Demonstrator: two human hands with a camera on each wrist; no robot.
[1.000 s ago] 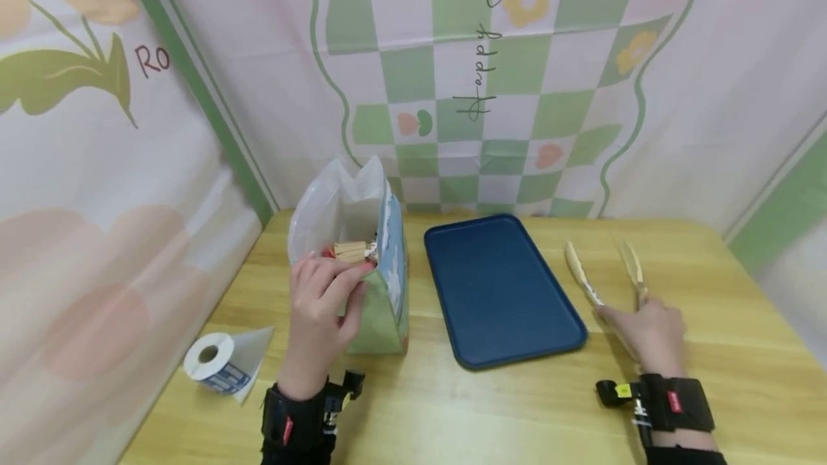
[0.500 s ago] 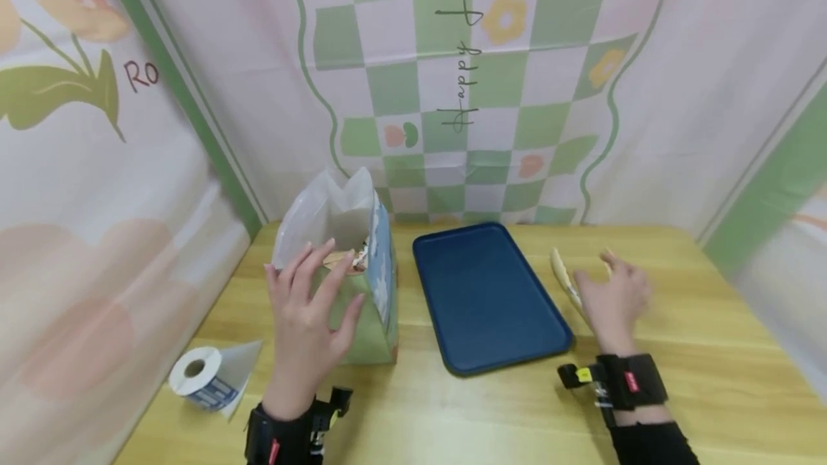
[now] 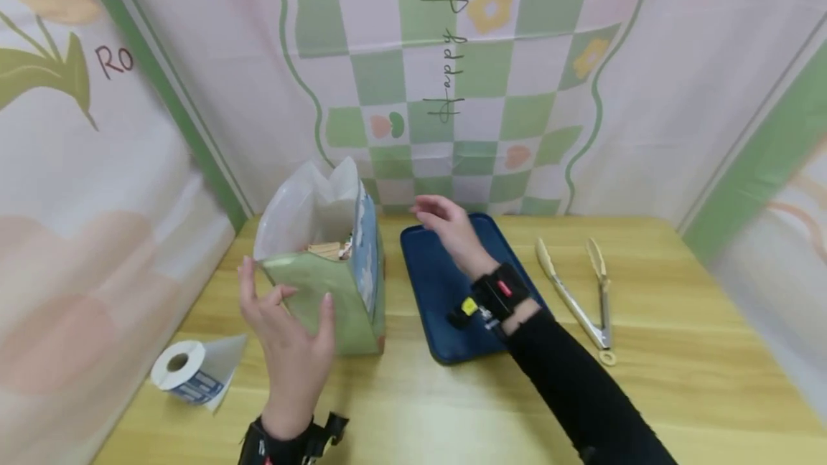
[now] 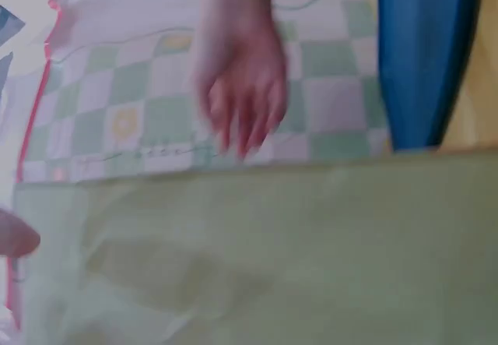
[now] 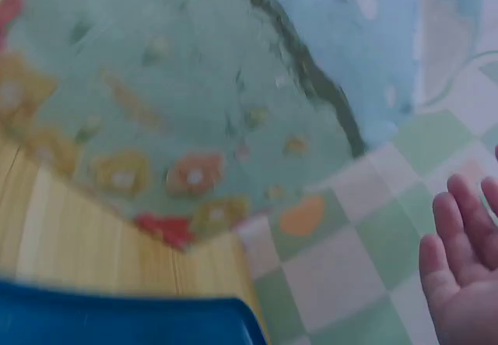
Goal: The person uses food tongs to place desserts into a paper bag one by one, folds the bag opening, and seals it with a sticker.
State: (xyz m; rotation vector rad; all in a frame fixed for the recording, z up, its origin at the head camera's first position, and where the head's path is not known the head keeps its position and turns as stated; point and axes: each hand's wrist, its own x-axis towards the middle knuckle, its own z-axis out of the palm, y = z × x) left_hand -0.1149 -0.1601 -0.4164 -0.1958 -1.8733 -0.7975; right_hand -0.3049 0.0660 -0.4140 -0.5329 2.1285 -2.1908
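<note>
An open-topped paper gift bag (image 3: pixel 323 300), green with a blue side, stands left of centre; wooden-looking pieces (image 3: pixel 327 250) and other small contents show inside. Beside its near face my left hand (image 3: pixel 287 346) is spread with nothing in its grasp; whether it touches the bag I cannot tell. My right hand (image 3: pixel 452 232) hovers over the far end of a dark blue tray (image 3: pixel 446 336), fingers extended toward the bag, holding nothing. In the right wrist view the bag's flowered side (image 5: pixel 171 111) fills much of the picture, apart from my fingers (image 5: pixel 459 259).
Metal tongs (image 3: pixel 581 307) with pale tips lie spread on the wooden table (image 3: pixel 678 350) right of the tray. A roll of labels (image 3: pixel 184 372) with a loose strip sits near the left edge. Patterned cloth (image 3: pixel 478 77) hangs behind the table.
My right hand has left the tongs on the table and swung left over the tray. My left hand has come out of the bag's mouth and lowered along its near face.
</note>
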